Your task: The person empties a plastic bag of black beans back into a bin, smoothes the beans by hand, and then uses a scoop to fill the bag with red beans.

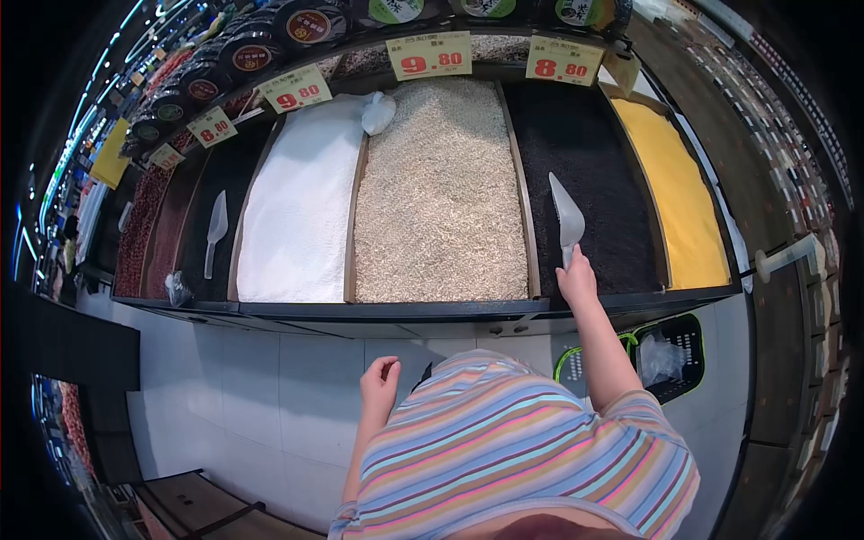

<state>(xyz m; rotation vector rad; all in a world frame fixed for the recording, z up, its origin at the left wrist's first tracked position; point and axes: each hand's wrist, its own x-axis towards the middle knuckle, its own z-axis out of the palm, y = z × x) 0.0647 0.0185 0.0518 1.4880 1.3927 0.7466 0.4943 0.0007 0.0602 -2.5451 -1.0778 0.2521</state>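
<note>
My right hand [576, 277] is closed round the handle of a pale plastic scoop [567, 211], whose blade lies over the black grain [607, 225] in a bin right of centre. My left hand [380, 378] hangs in front of the bins, its fingers curled with nothing visible in them. Straight ahead, pale flaked grain [441, 207] fills the middle bin. White grain [301, 207] lies to its left, and yellow grain [675, 193] fills the bin at the right. A second scoop [217, 225] rests on dark grain at the left.
Price signs [428, 56] and round-lidded containers [315, 25] line the back. One knotted plastic bag [378, 113] sits between the white and flaked grain, another [177, 288] at the left front edge. On the floor at the right stands a black and green basket [691, 360] holding clear plastic.
</note>
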